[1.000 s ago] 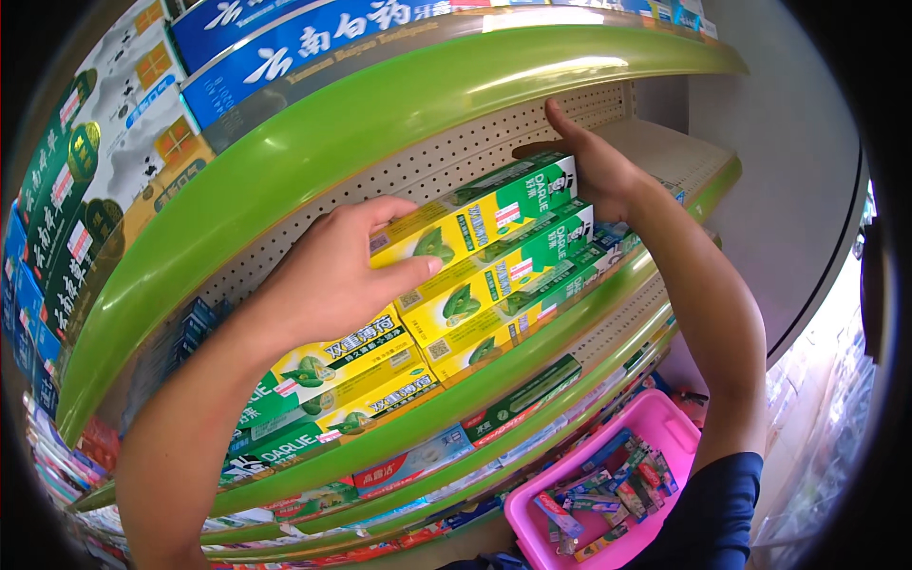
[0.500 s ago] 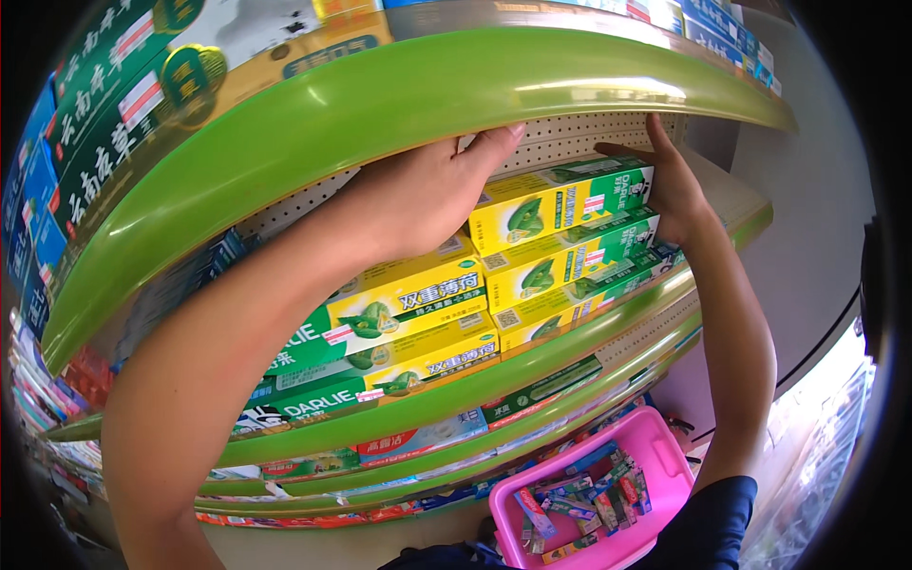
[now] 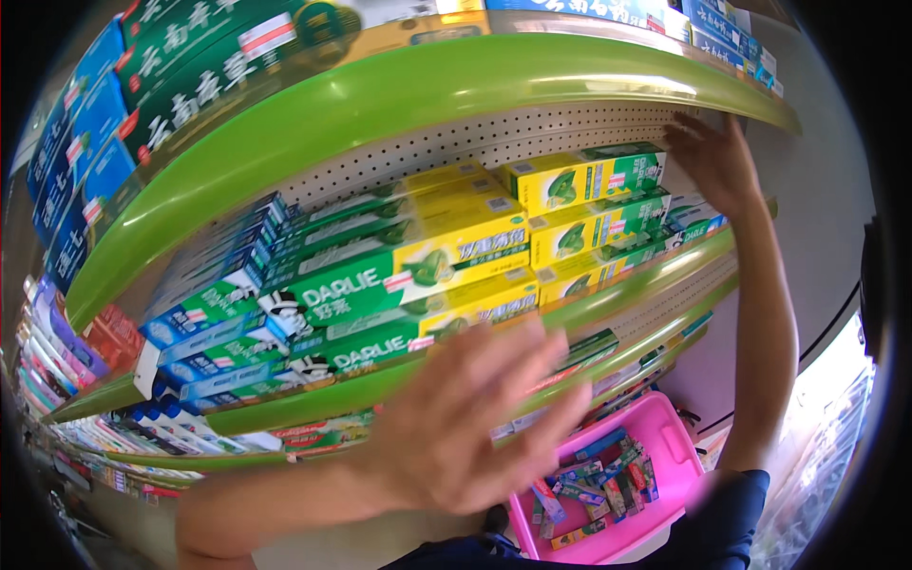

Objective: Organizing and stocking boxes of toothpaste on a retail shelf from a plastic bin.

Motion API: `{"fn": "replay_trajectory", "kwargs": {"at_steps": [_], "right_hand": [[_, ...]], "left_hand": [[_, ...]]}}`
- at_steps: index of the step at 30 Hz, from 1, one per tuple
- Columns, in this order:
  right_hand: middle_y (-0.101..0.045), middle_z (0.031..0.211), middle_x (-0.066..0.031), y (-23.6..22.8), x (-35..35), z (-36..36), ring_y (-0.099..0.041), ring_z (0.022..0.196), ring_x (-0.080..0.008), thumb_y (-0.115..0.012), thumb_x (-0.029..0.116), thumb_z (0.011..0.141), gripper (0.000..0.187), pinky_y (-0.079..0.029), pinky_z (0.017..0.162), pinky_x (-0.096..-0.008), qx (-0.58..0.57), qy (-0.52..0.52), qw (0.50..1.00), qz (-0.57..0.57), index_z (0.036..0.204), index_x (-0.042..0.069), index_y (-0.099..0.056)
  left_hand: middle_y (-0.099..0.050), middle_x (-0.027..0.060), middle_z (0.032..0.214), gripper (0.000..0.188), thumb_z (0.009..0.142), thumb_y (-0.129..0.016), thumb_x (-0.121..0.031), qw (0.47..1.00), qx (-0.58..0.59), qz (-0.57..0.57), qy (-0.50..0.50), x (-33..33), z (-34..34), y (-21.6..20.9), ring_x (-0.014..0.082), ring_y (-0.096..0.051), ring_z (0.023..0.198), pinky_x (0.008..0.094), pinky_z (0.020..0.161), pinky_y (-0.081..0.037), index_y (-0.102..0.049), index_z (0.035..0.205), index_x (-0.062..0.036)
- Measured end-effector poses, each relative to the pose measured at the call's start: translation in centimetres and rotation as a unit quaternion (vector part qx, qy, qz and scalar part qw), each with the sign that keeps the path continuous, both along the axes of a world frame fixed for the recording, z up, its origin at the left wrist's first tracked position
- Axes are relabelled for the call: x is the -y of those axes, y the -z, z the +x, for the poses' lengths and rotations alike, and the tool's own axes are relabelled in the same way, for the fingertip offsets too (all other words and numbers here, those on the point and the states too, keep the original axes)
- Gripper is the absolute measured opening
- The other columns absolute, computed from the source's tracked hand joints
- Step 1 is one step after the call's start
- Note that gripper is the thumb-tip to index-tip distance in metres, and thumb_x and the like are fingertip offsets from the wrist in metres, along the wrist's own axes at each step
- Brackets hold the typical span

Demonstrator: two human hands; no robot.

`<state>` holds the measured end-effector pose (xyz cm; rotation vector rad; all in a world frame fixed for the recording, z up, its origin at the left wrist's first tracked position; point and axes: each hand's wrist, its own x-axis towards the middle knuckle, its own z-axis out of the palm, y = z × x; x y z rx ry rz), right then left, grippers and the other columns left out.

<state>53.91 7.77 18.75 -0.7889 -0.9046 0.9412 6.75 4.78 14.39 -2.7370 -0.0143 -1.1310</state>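
My left hand (image 3: 456,423) hangs in front of the shelf, blurred, with its fingers apart and nothing in them. Behind it sit stacked green and yellow toothpaste boxes (image 3: 418,266) in a row on the shelf. To their right stands a shorter stack of yellow and green toothpaste boxes (image 3: 570,190). My right hand (image 3: 717,166) reaches under the green upper shelf edge (image 3: 380,85), just right of that stack. Its fingers stretch toward the perforated back panel (image 3: 532,133), apart from the boxes, and I see nothing held.
A pink tub (image 3: 684,451) holding several small toothpaste boxes stands below at the right. Blue and green boxes (image 3: 214,309) fill the shelf's left part. More boxes (image 3: 223,71) line the shelf above. A grey panel (image 3: 807,190) borders the shelf at the right.
My left hand has left the boxes and dropped down toward me. The right hand has shifted away from the short stack, to the right and slightly up. The view has turned a little left.
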Motion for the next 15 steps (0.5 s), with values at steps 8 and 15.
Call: {"fn": "replay_trajectory", "kwargs": {"at_steps": [8,15], "right_hand": [[-0.070,0.108,-0.0105,11.3,16.0,-12.6,-0.062,0.099,-0.0182,-0.055,0.029,0.099,0.039,-0.047,0.092,-0.0302,0.384,0.430,0.816,-0.042,0.115,-0.004,-0.067],[-0.071,0.099,-0.0158,39.2,32.8,-27.4,-0.069,0.090,-0.0296,-0.070,0.031,0.089,0.033,-0.054,0.078,-0.0393,0.479,-0.052,0.743,-0.464,0.107,0.003,-0.068]], "left_hand": [[-0.058,0.0105,0.123,0.059,0.086,-0.069,-0.038,0.868,-0.411,-0.278,0.009,6.5,-10.8,19.7,0.0289,-0.057,0.116,0.0449,0.097,-0.046,-0.051,0.134,-0.0094],[-0.052,0.0187,0.138,0.067,0.089,-0.066,-0.042,0.699,-0.490,-0.508,-0.112,13.0,-22.3,37.3,0.0368,-0.052,0.125,0.0468,0.106,-0.042,-0.044,0.142,-0.0071]]}}
